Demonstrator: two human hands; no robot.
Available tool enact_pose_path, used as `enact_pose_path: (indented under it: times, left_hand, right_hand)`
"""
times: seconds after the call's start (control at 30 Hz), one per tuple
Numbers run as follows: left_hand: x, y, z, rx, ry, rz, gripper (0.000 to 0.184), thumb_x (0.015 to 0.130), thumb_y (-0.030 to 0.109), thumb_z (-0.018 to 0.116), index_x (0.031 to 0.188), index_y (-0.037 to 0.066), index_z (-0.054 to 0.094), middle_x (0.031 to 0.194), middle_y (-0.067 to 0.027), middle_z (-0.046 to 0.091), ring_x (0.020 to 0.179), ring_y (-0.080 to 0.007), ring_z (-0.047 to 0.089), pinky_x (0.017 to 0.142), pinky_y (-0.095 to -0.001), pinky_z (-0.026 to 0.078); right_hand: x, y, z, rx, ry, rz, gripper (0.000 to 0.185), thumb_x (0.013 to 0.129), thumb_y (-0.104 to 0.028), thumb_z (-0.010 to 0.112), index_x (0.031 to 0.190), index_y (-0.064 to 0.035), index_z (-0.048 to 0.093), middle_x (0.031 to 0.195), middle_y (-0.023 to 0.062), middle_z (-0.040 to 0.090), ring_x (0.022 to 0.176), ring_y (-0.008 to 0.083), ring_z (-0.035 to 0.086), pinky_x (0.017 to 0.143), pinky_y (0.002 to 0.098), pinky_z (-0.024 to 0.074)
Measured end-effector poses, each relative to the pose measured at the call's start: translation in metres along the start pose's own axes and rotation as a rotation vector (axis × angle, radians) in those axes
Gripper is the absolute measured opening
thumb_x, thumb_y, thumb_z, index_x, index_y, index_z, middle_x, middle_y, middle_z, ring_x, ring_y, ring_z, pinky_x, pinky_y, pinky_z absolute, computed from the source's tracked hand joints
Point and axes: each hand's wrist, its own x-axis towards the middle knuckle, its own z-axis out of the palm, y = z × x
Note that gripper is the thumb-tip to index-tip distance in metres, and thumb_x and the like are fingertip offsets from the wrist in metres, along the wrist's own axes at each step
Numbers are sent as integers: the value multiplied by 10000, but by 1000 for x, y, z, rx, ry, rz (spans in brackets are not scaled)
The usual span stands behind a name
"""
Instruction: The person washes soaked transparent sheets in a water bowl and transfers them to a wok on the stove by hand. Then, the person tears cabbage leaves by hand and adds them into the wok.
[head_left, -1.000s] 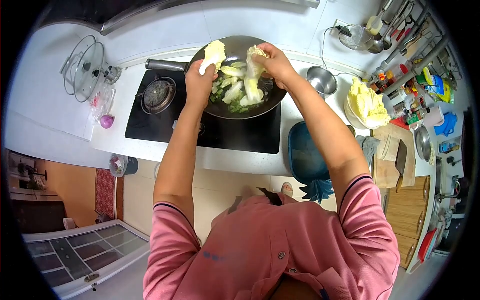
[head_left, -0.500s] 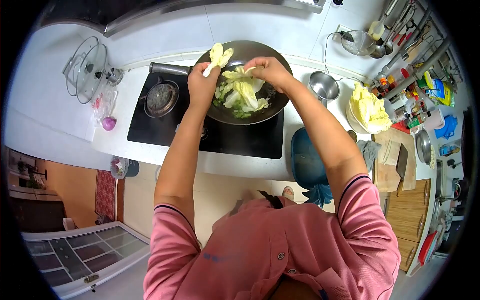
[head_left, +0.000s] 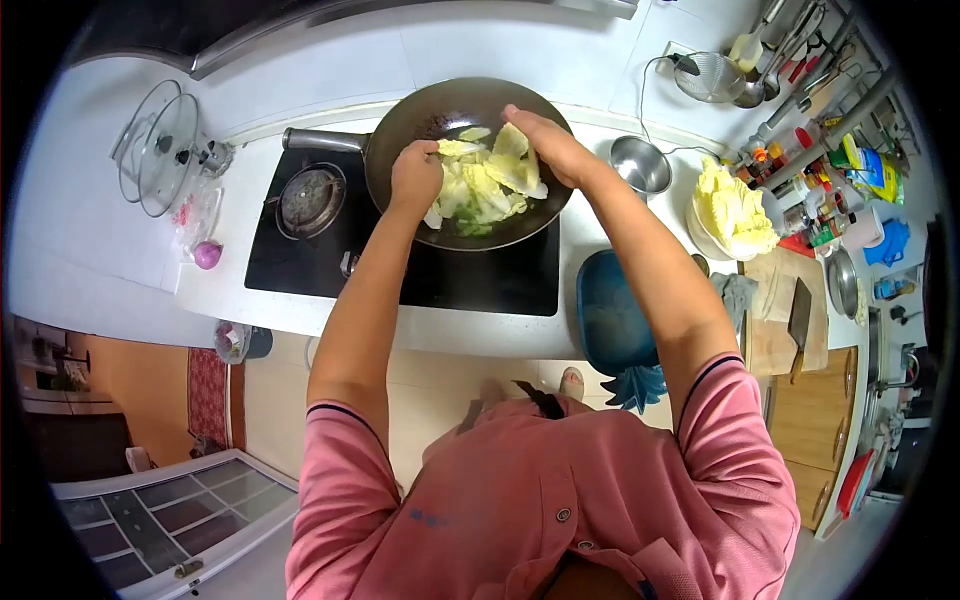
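Over the left part of the wok [head_left: 400,112], my left hand [head_left: 416,176] is closed on a pale yellow cabbage leaf [head_left: 460,148], its fingers partly hidden from view. My right hand [head_left: 548,143] is over the wok's right side, fingers stretched out towards the back wall. Another cabbage leaf [head_left: 513,142] lies right beside its fingers and thumb. Beneath both hands, torn cabbage pieces [head_left: 482,196] and some chopped greens [head_left: 476,228] are heaped in the dark wok, which rests on the black cooktop [head_left: 480,285].
Left of the wok is a second burner [head_left: 311,200]. To the right stand a metal bowl [head_left: 640,165], a bowl of cabbage leaves [head_left: 732,210], a blue basin [head_left: 612,312], and a cutting board [head_left: 772,345] with a cleaver [head_left: 799,312]. A purple onion [head_left: 207,255] sits at the left.
My left hand has lowered its leaf into the wok. My right hand has released its earlier leaf and its fingers have straightened. More cabbage now covers the greens.
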Motion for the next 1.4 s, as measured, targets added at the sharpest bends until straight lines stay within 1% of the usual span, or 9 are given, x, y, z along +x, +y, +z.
enact_pose_path:
  times: [0.17, 0.33, 0.67, 0.77, 0.8, 0.93, 0.97, 1.2, 1.4]
  left_hand:
    - [-22, 31, -5, -34, 89, 254, 231, 846, 75, 569, 1059, 20, 638, 1047, -176, 657, 981, -330, 624, 862, -390, 484]
    - [-90, 115, 20, -246, -79, 366, 212, 836, 42, 580, 1046, 37, 607, 1054, -153, 637, 993, -332, 602, 868, -379, 472]
    - [-197, 145, 139, -282, -618, 250, 247, 830, 75, 622, 1073, 44, 594, 1081, -174, 612, 954, -371, 605, 818, -422, 493]
    - [-209, 141, 161, -54, -720, 272, 420, 807, 116, 673, 1187, -18, 556, 1162, -225, 581, 1009, -343, 608, 883, -403, 489]
    - [-212, 141, 166, 56, -777, 277, 463, 786, 123, 698, 1199, -23, 546, 1191, -228, 564, 1048, -350, 589, 906, -409, 482]
    - [-227, 144, 177, 440, -963, 302, 617, 686, 144, 793, 1217, -28, 531, 1276, -224, 502, 1160, -388, 506, 976, -426, 455]
    - [-233, 140, 183, 476, -956, 315, 648, 643, 144, 823, 1216, 19, 547, 1277, -207, 492, 1173, -391, 487, 964, -431, 467]
    - [-253, 137, 178, 527, -925, 398, 299, 732, 96, 712, 1019, 54, 640, 1166, -182, 561, 1058, -361, 574, 863, -440, 518]
    - [-253, 134, 170, 376, -845, 370, 156, 826, 48, 547, 951, 50, 641, 942, -190, 629, 871, -380, 638, 767, -453, 525]
  right_hand:
    - [-23, -11, -17, 0, -22, -4, 586, 970, -482, 463, 1328, -19, 498, 1363, 107, 505, 1284, 213, 419, 1058, 361, 336]
    - [-68, -1, -83, -110, 115, -121, 315, 949, -257, 569, 1168, -37, 618, 1122, 49, 638, 1046, 151, 586, 886, 304, 485]
    - [-198, 91, -144, 115, 130, 348, 239, 951, -91, 492, 1156, -14, 590, 1003, 47, 649, 833, 123, 623, 729, 255, 532]
    - [-226, 138, -137, -131, 75, 352, 241, 924, -87, 538, 1147, -26, 609, 1016, 62, 651, 860, 143, 620, 754, 278, 524]
    - [-231, 169, -139, -507, 66, 101, 340, 833, -78, 633, 1163, -4, 600, 1039, 128, 655, 904, 250, 638, 805, 333, 525]
    - [-251, 182, -113, -1040, -31, 46, 548, 703, -88, 711, 1224, -6, 564, 1180, 247, 574, 1102, 403, 544, 924, 415, 475]
    - [-252, 187, -108, -1053, -36, 52, 397, 745, -29, 647, 1135, 4, 577, 1107, 235, 584, 1086, 400, 545, 900, 424, 487]
    - [-257, 176, -98, -1000, -103, 233, 292, 811, -21, 577, 1100, 20, 569, 1108, 239, 586, 1001, 412, 610, 855, 433, 523]
    - [-259, 180, -100, -1007, -162, 103, 449, 707, -69, 727, 1132, -50, 583, 1133, 210, 582, 980, 387, 621, 840, 436, 522]
